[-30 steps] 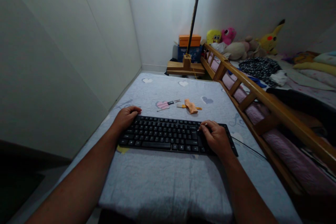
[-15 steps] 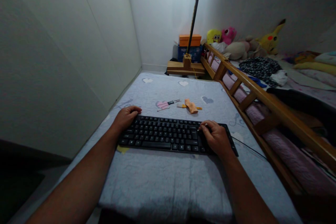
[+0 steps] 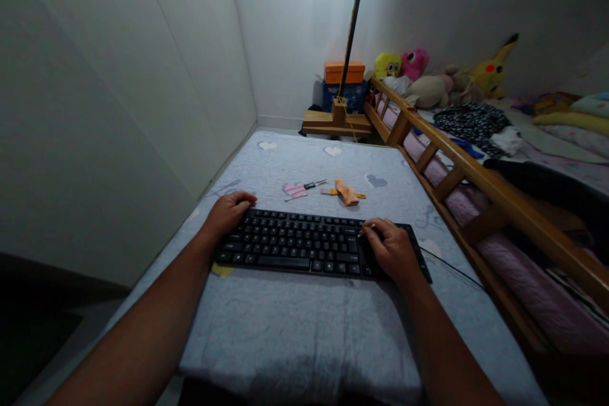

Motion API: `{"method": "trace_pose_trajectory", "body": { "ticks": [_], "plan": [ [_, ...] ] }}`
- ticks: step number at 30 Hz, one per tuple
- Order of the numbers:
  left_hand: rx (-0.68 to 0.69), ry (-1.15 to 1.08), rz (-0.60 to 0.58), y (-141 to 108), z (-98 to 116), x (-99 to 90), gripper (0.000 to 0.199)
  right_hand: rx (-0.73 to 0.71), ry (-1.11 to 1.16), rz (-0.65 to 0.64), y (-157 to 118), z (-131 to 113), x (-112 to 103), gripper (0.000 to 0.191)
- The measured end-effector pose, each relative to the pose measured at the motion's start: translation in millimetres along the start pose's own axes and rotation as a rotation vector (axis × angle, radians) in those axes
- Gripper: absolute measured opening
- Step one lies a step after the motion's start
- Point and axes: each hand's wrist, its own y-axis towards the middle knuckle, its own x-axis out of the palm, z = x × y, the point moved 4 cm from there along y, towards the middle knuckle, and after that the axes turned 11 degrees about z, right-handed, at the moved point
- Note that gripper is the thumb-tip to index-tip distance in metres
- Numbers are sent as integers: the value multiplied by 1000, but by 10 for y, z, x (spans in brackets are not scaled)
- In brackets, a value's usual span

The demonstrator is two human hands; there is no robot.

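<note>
A black keyboard (image 3: pixel 285 244) lies flat on the cloth-covered table in front of me. My left hand (image 3: pixel 231 209) is closed around its far left corner, with the fingertips mostly hidden. Over the number-pad side, my right hand (image 3: pixel 387 244) pinches what looks like a cotton swab (image 3: pixel 360 233), its pale tip down among the keys. Beyond the keyboard lie another cotton swab (image 3: pixel 295 197), a slim dark-handled tool (image 3: pixel 310 185) with a metal tip, and an orange cloth (image 3: pixel 347 193) across a yellow-handled brush (image 3: pixel 329 191).
The keyboard's cable (image 3: pixel 451 265) runs off to the right. A wooden bed rail (image 3: pixel 442 146) borders the right side, with plush toys and bedding behind it. White cabinet doors (image 3: pixel 143 108) stand at the left. A lamp pole (image 3: pixel 353 28) on a wooden base rises at the far end.
The right fingers have shifted very slightly at the same spot over the keys. The left hand and the keyboard stay where they were.
</note>
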Motion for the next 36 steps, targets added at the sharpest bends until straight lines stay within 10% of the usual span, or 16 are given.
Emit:
{"method": "trace_pose_trajectory", "body": {
  "ticks": [36],
  "plan": [
    [-16,-8,4,-1,10,0,28,13,16,3,-4,-8,-1,17]
  ]
}}
